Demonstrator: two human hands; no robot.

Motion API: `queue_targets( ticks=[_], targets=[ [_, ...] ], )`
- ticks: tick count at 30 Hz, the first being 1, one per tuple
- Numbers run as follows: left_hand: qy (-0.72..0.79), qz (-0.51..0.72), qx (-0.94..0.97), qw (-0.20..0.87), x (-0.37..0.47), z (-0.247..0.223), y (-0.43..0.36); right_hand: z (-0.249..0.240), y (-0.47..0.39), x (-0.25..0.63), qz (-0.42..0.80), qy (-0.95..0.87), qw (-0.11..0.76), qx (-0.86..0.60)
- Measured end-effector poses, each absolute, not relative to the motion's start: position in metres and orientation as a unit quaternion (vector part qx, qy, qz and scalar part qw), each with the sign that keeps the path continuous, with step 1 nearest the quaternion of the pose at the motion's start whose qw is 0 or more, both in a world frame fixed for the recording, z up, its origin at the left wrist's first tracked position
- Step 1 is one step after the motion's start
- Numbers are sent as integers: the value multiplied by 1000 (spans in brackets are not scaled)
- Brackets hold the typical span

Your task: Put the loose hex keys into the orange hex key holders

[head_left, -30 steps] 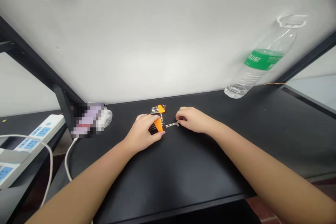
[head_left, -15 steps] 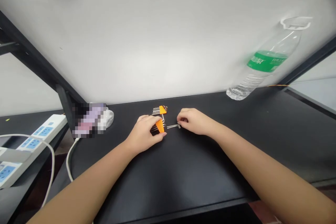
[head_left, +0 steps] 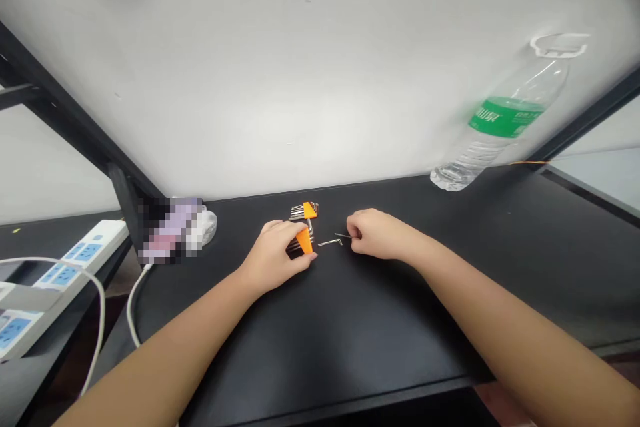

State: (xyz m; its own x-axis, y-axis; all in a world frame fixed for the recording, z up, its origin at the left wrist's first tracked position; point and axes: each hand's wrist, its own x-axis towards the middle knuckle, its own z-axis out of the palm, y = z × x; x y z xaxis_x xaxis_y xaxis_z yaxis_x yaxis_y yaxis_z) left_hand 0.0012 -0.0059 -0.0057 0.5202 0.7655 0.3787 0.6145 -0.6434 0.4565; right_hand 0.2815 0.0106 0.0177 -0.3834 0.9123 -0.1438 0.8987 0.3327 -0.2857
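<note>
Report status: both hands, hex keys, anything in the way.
Left hand holds orange holder of hex keys. Right hand pinches thin key. Loose bent key lies between hands; second orange holder sits close beyond left hand.

Bare skin on both sides: left forearm [head_left: 187,343] with left grip [head_left: 274,257], right forearm [head_left: 480,300] with right grip [head_left: 377,233].
Each forearm is uncovered from the wrist to where the view cuts it off, smooth in outline, slim at the wrist and evenly broader toward the elbow end. The left grip is a bare human hand with a gently rounded back and slender digits; thumb and forefinger show most clearly, the other fingers partly hidden. The right grip, equally bare, has a smooth back and rounded knuckles, its fingernails too small to make out.
</note>
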Motion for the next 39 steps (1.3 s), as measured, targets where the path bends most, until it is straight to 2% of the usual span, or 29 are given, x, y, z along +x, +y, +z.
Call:
queue_targets(
  ticks=[6,9,26,39],
  targets=[
    [402,286,860,130,1,-6,-6,27,0,267,202,-876,160,-409],
    [400,289,861,126,1,-7,-6,30,-7,260,198,-880,204,-380],
    [402,267,867,122,0,-8,-4,32,-19,257,105,-908,193,-356],
    [392,248,874,143,6,0,-10,18,-20,233,224,-880,279,-313]
  ],
)
